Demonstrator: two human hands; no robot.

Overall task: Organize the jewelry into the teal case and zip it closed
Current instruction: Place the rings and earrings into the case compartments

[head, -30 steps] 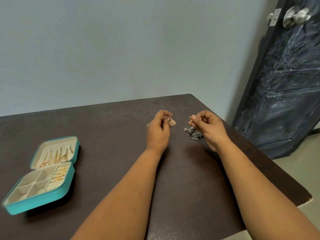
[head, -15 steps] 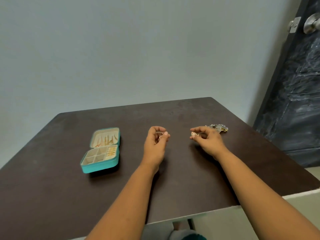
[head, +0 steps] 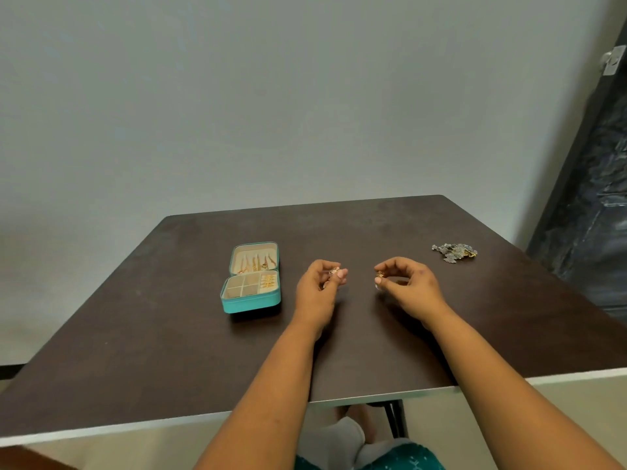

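Observation:
The teal case lies open on the dark table, left of my hands. Gold pieces hang in its lid and fill one right-hand compartment. My left hand pinches a small gold earring between thumb and fingers, a short way right of the case. My right hand pinches a second small gold earring. Both hands hover just above the table, a small gap between them. A pile of silver jewelry lies at the far right of the table.
A grey wall stands behind the table. A dark door is at the right, close to the table's corner. The table's near edge is white, with my knees below it.
The view has swung left and back. My hands have moved away from the silver pile toward the case, each still pinching an earring.

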